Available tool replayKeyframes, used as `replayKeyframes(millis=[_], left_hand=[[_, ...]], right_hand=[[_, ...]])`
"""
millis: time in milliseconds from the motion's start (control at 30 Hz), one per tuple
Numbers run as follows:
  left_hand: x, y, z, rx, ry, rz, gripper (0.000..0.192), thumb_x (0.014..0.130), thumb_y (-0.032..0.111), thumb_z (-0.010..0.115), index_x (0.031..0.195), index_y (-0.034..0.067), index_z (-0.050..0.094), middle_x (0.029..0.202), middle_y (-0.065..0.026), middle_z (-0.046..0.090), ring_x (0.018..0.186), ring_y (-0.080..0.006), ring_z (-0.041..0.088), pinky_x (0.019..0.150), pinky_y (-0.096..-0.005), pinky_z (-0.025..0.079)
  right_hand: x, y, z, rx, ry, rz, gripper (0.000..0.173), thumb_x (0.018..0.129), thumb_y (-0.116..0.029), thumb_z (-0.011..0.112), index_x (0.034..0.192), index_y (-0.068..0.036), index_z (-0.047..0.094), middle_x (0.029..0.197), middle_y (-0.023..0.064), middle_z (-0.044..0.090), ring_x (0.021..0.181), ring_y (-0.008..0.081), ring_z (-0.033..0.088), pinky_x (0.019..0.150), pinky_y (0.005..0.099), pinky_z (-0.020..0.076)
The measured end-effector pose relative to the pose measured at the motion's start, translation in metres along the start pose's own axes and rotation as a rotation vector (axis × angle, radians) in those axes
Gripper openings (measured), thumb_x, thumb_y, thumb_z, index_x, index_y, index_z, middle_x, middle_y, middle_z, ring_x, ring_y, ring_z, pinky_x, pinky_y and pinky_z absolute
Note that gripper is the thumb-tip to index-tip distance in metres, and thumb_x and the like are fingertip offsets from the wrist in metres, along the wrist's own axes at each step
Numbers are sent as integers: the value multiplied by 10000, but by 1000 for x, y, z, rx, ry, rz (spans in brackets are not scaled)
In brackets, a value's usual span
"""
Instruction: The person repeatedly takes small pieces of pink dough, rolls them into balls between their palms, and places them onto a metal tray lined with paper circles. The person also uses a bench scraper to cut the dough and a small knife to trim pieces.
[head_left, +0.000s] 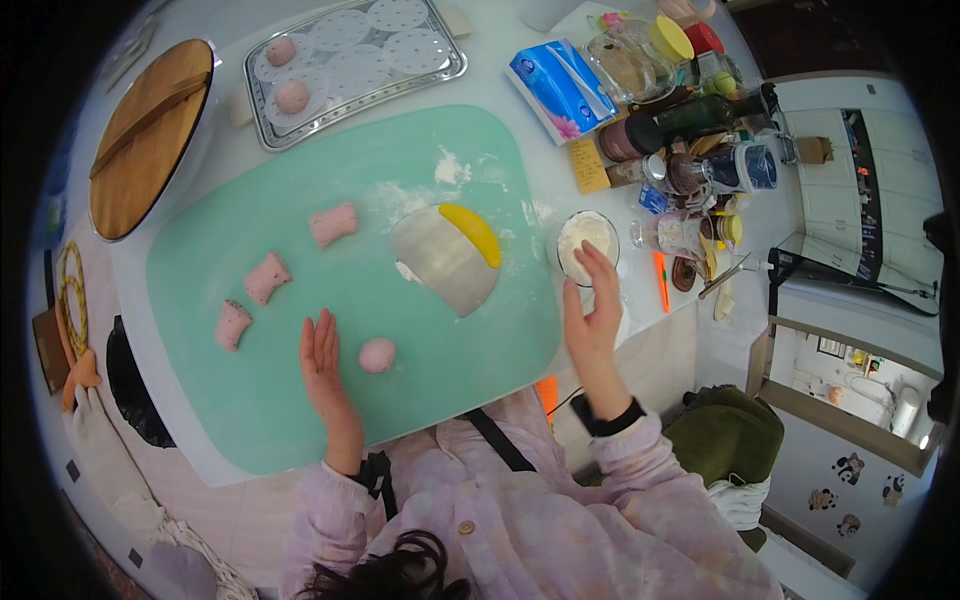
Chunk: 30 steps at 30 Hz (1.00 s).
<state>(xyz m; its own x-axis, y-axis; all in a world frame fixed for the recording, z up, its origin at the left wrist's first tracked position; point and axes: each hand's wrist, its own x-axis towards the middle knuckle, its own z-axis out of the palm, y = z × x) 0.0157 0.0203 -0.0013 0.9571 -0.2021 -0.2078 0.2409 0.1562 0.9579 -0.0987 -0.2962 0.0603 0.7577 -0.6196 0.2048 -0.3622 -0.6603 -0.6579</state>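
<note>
My right hand reaches over a glass bowl of white flour, its fingertips at the flour. My left hand is held above the green silicone mat with its fingers together and nothing in it. Just right of it a smooth pink dough ball rests on the mat. Cut pink dough pieces lie farther left: one towards the back, one in the middle and one nearest the left edge. A metal dough scraper with a yellow grip lies on scattered flour.
At the back, a metal steamer tray holds perforated paper rounds and two pink dough balls. A pan with a wooden lid stands back left. A blue tissue pack, jars, bottles and an orange pen occupy the right side.
</note>
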Motion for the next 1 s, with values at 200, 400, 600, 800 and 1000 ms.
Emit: replayKeyframes(millis=[200,400,600,800,1000], left_hand=[[-23,5,-6,76,-51,68,520,1128,310,355,1518,-33,378,1530,-235,475,1443,-325,450,1221,-459,326],[-28,11,-5,164,-113,12,419,1064,118,525,1461,-7,473,1518,-174,512,1418,-277,482,1215,-441,334],[-41,5,9,70,-133,32,524,1085,204,479,1557,0,377,1614,-170,396,1497,-273,364,1243,-422,247],[-40,-15,33,-274,0,75,653,1124,418,250,1616,-13,234,1678,-193,276,1565,-297,224,1272,-416,150],[-39,-17,29,-296,56,137,644,1130,421,224,1599,-17,282,1674,-190,283,1564,-307,227,1275,-426,154]], right_hand=[[17,33,-10,-403,-397,-168,444,914,-138,689,1291,76,594,1337,292,609,1265,469,562,1098,463,449],[43,0,-21,-96,-376,126,365,897,-72,669,1245,32,632,1190,231,704,1114,394,681,972,433,540],[-47,-96,66,317,-527,-236,507,959,-96,666,1442,-14,535,1440,201,582,1365,346,553,1121,429,439],[-97,-95,124,381,-521,-367,544,999,-177,617,1474,48,475,1533,230,472,1458,426,405,1193,534,337],[-77,-98,121,84,-406,-807,495,951,-167,648,1382,56,550,1523,207,481,1447,414,412,1195,601,302]])
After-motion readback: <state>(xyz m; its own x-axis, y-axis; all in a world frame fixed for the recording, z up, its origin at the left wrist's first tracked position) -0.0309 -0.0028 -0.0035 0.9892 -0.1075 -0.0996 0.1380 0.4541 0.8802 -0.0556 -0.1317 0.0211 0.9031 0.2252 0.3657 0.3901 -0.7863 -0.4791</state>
